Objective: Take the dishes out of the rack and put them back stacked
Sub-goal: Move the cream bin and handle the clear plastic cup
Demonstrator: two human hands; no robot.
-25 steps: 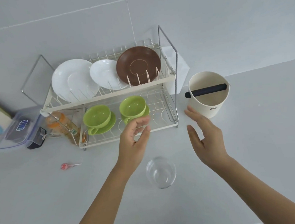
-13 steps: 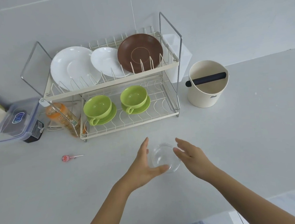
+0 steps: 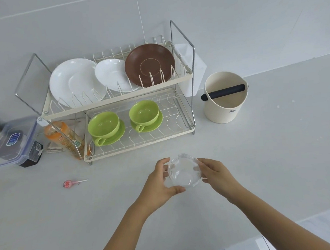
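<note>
A clear glass bowl (image 3: 184, 172) is held over the counter in front of the rack, my left hand (image 3: 158, 186) gripping its left side and my right hand (image 3: 216, 175) its right side. The two-tier wire dish rack (image 3: 119, 101) stands behind. Its upper tier holds a large white plate (image 3: 73, 80), a smaller white plate (image 3: 110, 74) and a brown plate (image 3: 149, 64), all on edge. On the lower tier sit two green cups on green saucers, one at the left (image 3: 104, 125) and one at the right (image 3: 144, 112).
A cream canister with a black bar (image 3: 226, 97) stands right of the rack. An orange bottle (image 3: 62, 136) leans at the rack's left end, beside a clear lidded container (image 3: 11, 141). A pink lollipop (image 3: 68, 183) lies on the grey counter (image 3: 281, 155).
Both hands came back from the rack to the glass bowl on the counter and closed on its two sides. The bowl now looks slightly raised and tilted.
</note>
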